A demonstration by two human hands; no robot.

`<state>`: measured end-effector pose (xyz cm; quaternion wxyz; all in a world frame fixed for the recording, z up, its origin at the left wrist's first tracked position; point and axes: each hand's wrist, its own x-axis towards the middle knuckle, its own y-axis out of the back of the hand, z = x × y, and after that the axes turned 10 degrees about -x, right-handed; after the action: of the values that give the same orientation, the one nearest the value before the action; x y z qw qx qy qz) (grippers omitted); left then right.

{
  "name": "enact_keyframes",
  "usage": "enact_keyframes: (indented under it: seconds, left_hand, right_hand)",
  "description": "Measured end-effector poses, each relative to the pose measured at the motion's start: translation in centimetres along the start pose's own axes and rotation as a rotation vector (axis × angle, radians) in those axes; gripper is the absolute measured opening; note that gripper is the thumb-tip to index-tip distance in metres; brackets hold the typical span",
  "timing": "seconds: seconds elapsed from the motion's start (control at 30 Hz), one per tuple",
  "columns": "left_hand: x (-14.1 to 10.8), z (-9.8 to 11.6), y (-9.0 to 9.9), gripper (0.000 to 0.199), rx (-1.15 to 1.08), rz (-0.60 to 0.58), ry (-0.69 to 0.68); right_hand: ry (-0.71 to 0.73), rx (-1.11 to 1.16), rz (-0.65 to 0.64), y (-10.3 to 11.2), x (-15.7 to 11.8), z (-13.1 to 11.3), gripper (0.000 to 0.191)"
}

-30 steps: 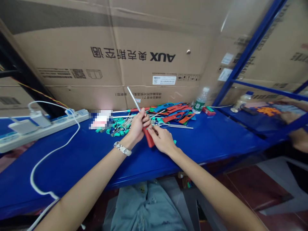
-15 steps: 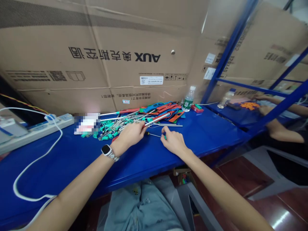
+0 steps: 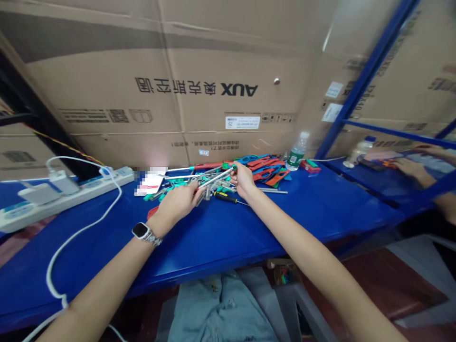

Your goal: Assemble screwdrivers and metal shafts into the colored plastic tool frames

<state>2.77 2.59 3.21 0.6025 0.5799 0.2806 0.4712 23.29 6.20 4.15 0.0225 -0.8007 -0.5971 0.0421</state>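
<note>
a person's left hand (image 3: 180, 202) and right hand (image 3: 244, 180) held a red-handled rod (image 3: 217, 178) above a blue surface (image 3: 306, 204).
at far left lay a white power strip (image 3: 83, 191); right of it, the left hand, a watch (image 3: 141, 231) on its wrist, had its grip clamped on the rod near its handle. the metal length slanted up to the right, in front of a heap of metal and green bits (image 3: 173, 184). a yellow-and-black screwdriver (image 3: 225, 196) rested just below. at the rod's far end, the right hand's grip was pinched together on a small green piece (image 3: 234, 167). behind lay red, blue and green parts (image 3: 262, 164); a bottle (image 3: 296, 156) stood upright beside a red box (image 3: 309, 166); another person's hand (image 3: 409, 168) showed farther right.
</note>
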Motion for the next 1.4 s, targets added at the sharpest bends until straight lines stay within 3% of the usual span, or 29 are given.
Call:
enact_keyframes:
  seconds: [0.1,0.2,0.43,0.6,0.73,0.87,0.97,1.2,1.27,1.4]
  left_hand:
    - [-1.6,-1.9,0.2,0.044,0.005,0.004,0.043]
    - [-2.6,-2.8,0.3,0.046,-0.021,-0.002,0.048]
    - [-3.0,-2.3,0.3,0.048,-0.035,-0.021,-0.009]
    - [-3.1,-2.6,0.2,0.047,-0.095,0.013,-0.077]
    - [-3.1,-2.7,0.1,0.046,-0.147,0.060,-0.142]
    - [-2.9,-2.1,-0.2,0.045,-0.192,0.124,-0.150]
    - [-2.8,-1.8,-0.4,0.043,-0.206,0.135,-0.143]
    - [-2.9,-1.8,-0.1,0.030,-0.229,0.128,-0.048]
    - [-2.9,-1.6,-0.1,0.024,-0.256,0.140,-0.012]
    - [-2.8,-1.1,-0.2,0.043,-0.344,0.156,-0.005]
  right_hand:
    - [0.039,0.024,-0.009,-3.4,-0.3,0.9,0.025]
    - [0.159,-0.031,-0.017,-4.7,-0.8,2.1,0.033]
    - [0.404,-0.315,-0.040,-2.4,-2.0,3.5,0.039]
    - [0.478,-0.270,-0.162,-2.0,-2.9,3.0,0.024]
    - [0.596,-0.210,-0.207,-2.6,-4.1,2.6,0.041]
    - [0.484,-0.012,-0.274,-3.8,-4.8,2.9,0.061]
    - [0.403,0.014,-0.331,-4.3,-4.9,3.0,0.054]
    - [0.401,0.060,-0.259,-3.5,-5.0,2.1,0.049]
    - [0.403,0.014,-0.310,-3.5,-5.1,2.1,0.047]
    - [0.413,-0.066,-0.448,-4.0,-5.4,2.6,0.043]
